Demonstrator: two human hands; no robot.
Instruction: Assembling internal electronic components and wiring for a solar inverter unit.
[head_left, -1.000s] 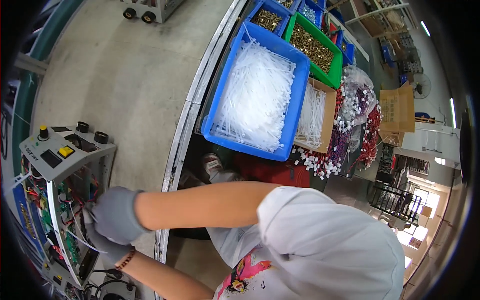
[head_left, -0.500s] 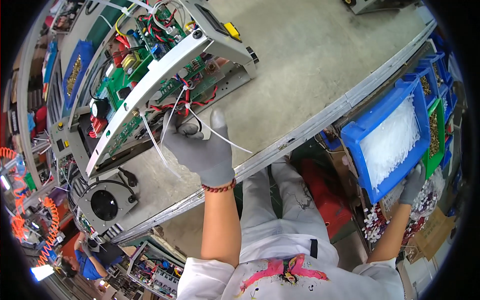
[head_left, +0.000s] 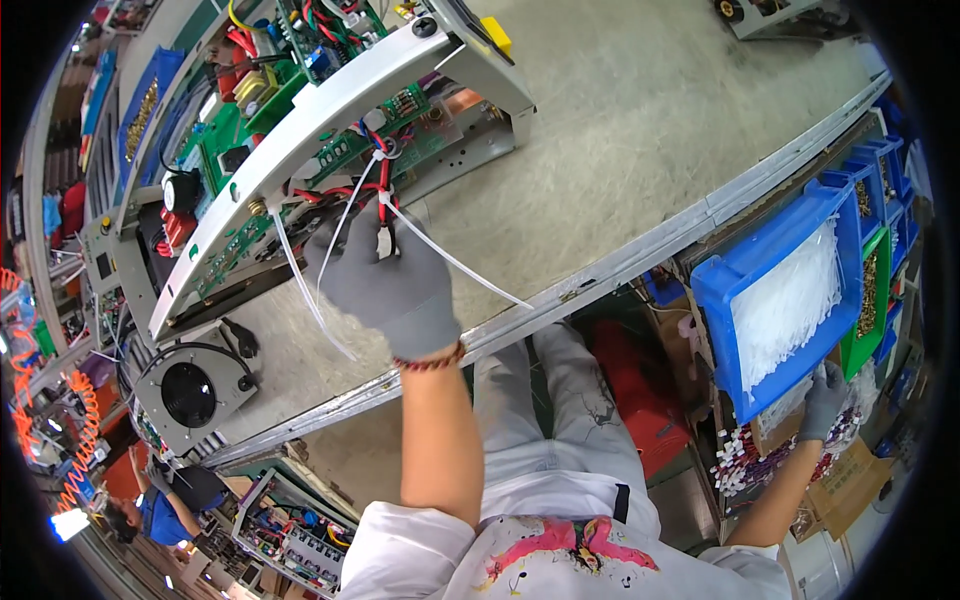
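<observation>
My left hand (head_left: 385, 295), in a grey glove, is closed around red and black wires (head_left: 386, 182) at the open side of a metal equipment chassis (head_left: 330, 98). White cable ties (head_left: 455, 262) are looped on this wiring, their long tails sticking out past the hand. Another cable tie (head_left: 300, 285) hangs from the chassis frame. Green circuit boards (head_left: 225, 150) fill the inside. Far to the right, my gloved right hand (head_left: 823, 402) is beside the lower corner of a blue bin (head_left: 728, 345) of white cable ties (head_left: 785, 305); its fingertips are hard to make out.
A green bin (head_left: 862, 345) of brass-coloured parts adjoins the blue one. Bundled connectors (head_left: 745, 465) and a cardboard box (head_left: 850, 485) lie below. A black fan (head_left: 188, 393) stands at the bench's left. The metal bench edge (head_left: 600, 282) runs diagonally. Another person (head_left: 165, 515) works lower left.
My left hand has closed in on the wires, its thumb no longer standing apart. My right hand stays near the bin corner. The whole view has shifted slightly.
</observation>
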